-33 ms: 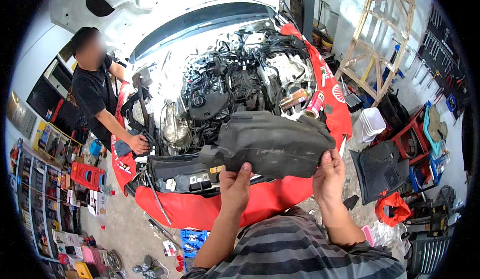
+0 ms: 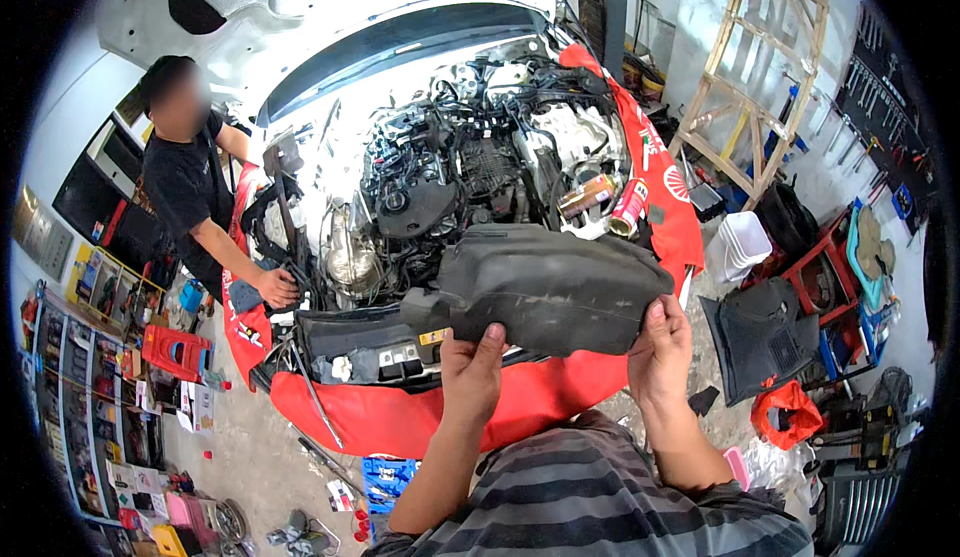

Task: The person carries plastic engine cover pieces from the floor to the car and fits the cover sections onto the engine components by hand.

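Both my hands hold a black moulded plastic cover (image 2: 550, 292) by its near edge, above the front of an open engine bay. My left hand (image 2: 472, 372) grips the cover's lower left part, thumb on top, fingers hidden beneath. At its lower right corner my right hand (image 2: 660, 352) pinches the edge, thumb against the surface. Pale scuffs mark the cover, and a narrower tab sticks out at its left end. Behind it lies the exposed engine (image 2: 430, 177), with hoses and wiring. The cover hides part of the bay's front right.
A co-worker (image 2: 190, 182) leans at the car's left side, one hand on its edge. Red fender covers (image 2: 660, 172) drape the car. Two cans, one a red can (image 2: 628, 209), rest in the bay's right side. A wooden ladder (image 2: 745, 87) and white buckets (image 2: 740, 247) stand right.
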Demonstrator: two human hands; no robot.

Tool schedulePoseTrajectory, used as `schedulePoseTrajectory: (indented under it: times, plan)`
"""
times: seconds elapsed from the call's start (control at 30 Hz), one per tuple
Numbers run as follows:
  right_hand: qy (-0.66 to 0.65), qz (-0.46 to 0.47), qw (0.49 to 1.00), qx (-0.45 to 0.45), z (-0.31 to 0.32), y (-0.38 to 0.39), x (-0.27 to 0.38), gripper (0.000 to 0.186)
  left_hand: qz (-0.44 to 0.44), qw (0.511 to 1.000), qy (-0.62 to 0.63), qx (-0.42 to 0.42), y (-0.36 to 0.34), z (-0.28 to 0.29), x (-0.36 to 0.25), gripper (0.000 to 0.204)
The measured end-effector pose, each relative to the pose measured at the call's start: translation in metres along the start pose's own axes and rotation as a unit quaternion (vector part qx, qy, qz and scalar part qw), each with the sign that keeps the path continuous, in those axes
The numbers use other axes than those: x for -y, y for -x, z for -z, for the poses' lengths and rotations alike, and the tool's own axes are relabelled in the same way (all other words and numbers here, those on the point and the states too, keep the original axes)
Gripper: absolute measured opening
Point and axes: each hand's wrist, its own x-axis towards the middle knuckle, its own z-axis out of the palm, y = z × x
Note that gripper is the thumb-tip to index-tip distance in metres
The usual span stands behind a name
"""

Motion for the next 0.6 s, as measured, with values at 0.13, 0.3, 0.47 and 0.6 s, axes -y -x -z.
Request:
schedulePoseTrajectory:
  times: [0.13,0.3,0.47,0.6]
  plan:
    - [0.001,-0.04,0.999,-0.001,0.009,0.013,0.007,0.049,-0.015,0.995,0.096,0.019,-0.003,-0.002,0.004,0.027]
    - [-0.212,-0.279,0.936,0.013,0.019,0.036,0.004,0.066,0.093,0.947,0.286,0.109,-0.026,-0.001,-0.009,0.047]
    - [-0.094,-0.338,0.933,0.084,0.027,0.078,-0.018,0.041,0.103,0.966,0.226,0.066,-0.049,0.009,-0.017,0.049]
    - [-0.012,-0.359,0.924,0.129,0.032,0.093,-0.022,0.039,0.141,0.976,0.162,-0.017,-0.049,-0.001,-0.023,0.041]
